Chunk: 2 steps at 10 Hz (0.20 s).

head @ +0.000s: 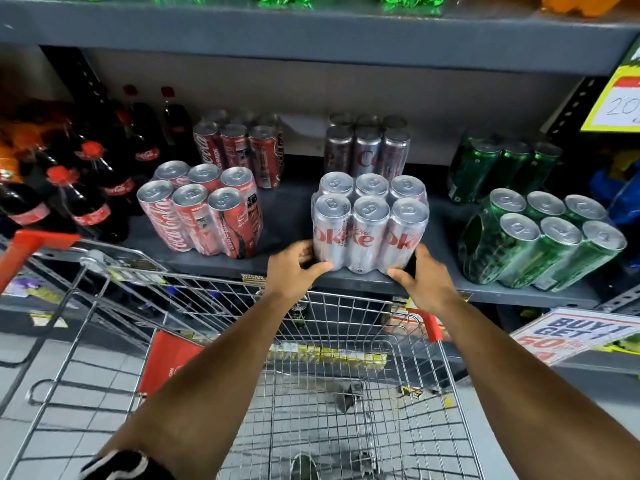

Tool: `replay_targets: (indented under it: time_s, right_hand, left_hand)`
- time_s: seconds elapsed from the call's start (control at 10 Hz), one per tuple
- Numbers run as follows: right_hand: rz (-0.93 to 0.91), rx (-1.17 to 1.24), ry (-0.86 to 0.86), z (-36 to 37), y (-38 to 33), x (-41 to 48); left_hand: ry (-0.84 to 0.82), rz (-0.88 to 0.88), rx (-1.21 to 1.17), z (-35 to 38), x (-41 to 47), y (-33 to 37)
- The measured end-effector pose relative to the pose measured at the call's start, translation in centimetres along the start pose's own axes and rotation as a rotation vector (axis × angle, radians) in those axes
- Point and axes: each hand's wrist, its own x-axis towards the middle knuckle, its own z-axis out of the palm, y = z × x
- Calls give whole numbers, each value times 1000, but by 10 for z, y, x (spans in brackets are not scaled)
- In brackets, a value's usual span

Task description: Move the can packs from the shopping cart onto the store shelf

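A silver Diet Coke can pack (369, 225) stands upright at the front edge of the grey store shelf (287, 216). My left hand (294, 270) grips its lower left corner and my right hand (420, 280) grips its lower right corner. A second silver can pack (367, 150) stands behind it. A red Coca-Cola can pack (204, 213) sits to the left, with another red pack (239, 150) behind. Two green can packs (543, 244) (502, 168) sit to the right. The wire shopping cart (311, 382) below my arms holds no packs that I can see.
Dark cola bottles (90, 188) with red caps fill the shelf's left end. The upper shelf board (311, 39) hangs above the packs. A promotion sign (571, 336) juts out at lower right and a yellow price sign (620, 98) hangs at upper right.
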Motion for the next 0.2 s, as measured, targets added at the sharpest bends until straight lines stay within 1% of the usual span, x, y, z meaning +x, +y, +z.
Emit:
replay_targets:
  time_s: [0.1, 0.2]
  right_hand:
    - [-10, -29, -54, -4, -3, -2]
    - [-81, -55, -44, -12, -6, -20]
  left_hand:
    - [-85, 21, 210, -7, -6, 16]
    - [-101, 33, 480, -13, -18, 33]
